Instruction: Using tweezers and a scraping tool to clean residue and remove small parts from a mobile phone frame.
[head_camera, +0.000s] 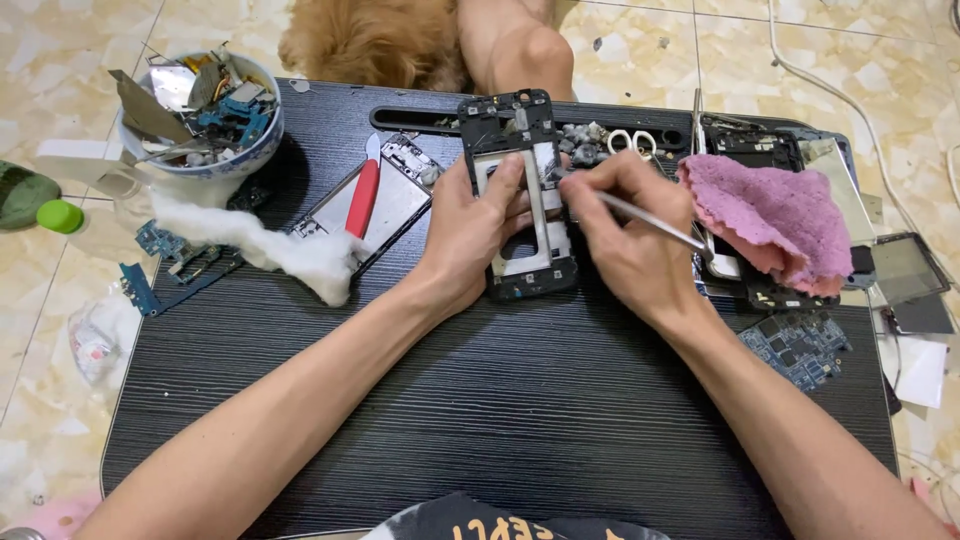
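Both hands are down on the dark tray table, right over the stripped phone frame, which lies flat near the far middle of the table. The left hand clamps the frame's left side, thumb stretched across the open middle, fingers curled under the edge. The right hand is closed around thin metal tweezers, pinched like a pen, with the tip pointing at the frame's right rail, just beside the left thumb. Whether the tip actually touches the rail, I cannot tell.

Left of the frame lies another opened phone, tilted, with a red-handled tool resting across it. A wad of white cotton sprawls just beside that phone, running toward the table's left edge. At the far left corner sits a bowl heaped with loose parts and metal scraps.

To the right, a pink cloth drapes over more phone pieces, touching the tweezers' shaft. Small scissors lie in the groove at the table's far edge, behind the right hand. A blue circuit board rests near the right edge, well apart from the frame. Beyond the table, a furry golden animal lies on the tiled floor.
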